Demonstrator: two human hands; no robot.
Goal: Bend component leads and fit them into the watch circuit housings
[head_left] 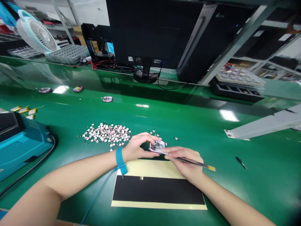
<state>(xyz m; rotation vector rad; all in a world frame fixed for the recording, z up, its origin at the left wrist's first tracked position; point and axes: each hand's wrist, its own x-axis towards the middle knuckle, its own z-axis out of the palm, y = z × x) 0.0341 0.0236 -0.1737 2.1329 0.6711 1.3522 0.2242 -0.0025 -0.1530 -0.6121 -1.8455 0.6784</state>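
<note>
Our glossy green bench (270, 179) has metal shelving (62, 22) beyond. Left to right: teal machine (29, 141); white fan (39, 34); pile of small white parts (108, 133); our left hand (135, 146), fingers gripping a framed device (158, 146) mid-bench; black monitor (154, 31) blocking the view behind; our right hand (189, 172) pinching tweezers (196, 163) at the device; pen (241, 162).

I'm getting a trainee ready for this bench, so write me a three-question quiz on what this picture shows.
1. Multiple choice: what does the left hand hold?
A) the pen
B) a small device with a pinkish rim
C) the fan

2. True or false: a blue strap is around the left wrist.

3. Fill in the missing word: the right hand holds a slim metal tool whose far end is ____.

Key: 1. B; 2. True; 3. yellow.
</note>
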